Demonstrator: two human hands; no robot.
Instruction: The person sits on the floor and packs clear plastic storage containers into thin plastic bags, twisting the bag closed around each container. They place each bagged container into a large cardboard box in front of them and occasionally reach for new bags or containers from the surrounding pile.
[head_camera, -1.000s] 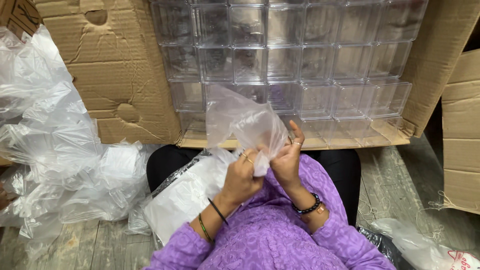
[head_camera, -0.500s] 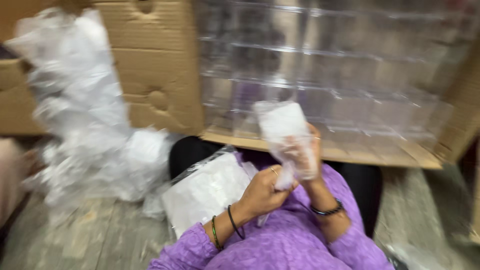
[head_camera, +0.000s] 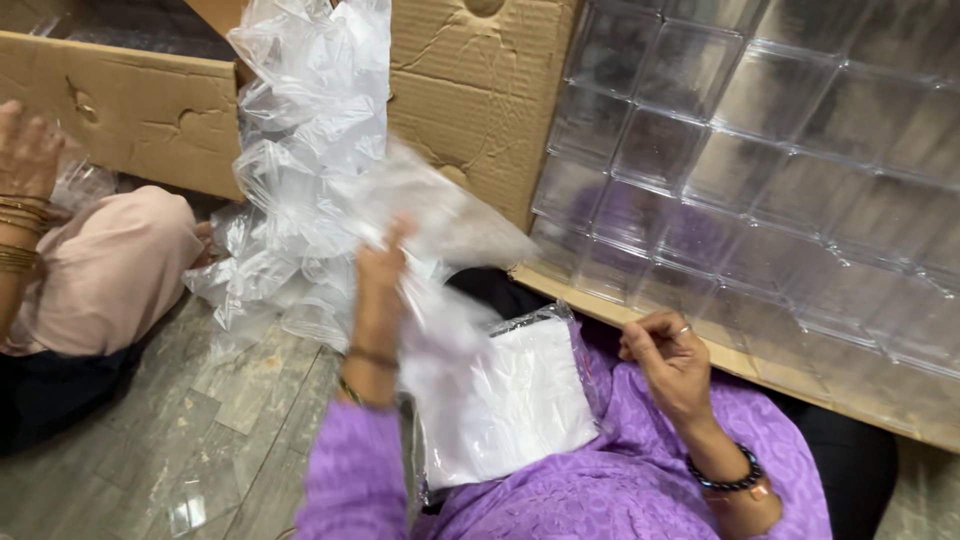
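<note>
My left hand (head_camera: 378, 275) pinches a clear bag (head_camera: 440, 225) and lifts it toward the pile of bags (head_camera: 300, 150), free of the bag stack (head_camera: 510, 400) in my lap; right hand (head_camera: 665, 362) rests loosely curled, empty, beside that stack

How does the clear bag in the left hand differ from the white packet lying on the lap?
The clear bag is raised in the left hand, blurred and seemingly empty; the white packet lies flat on the lap, touched by neither hand. The clear bag is see-through and crumpled; the white packet looks opaque white inside and smooth. Both have clear plastic film on the outside.
</note>
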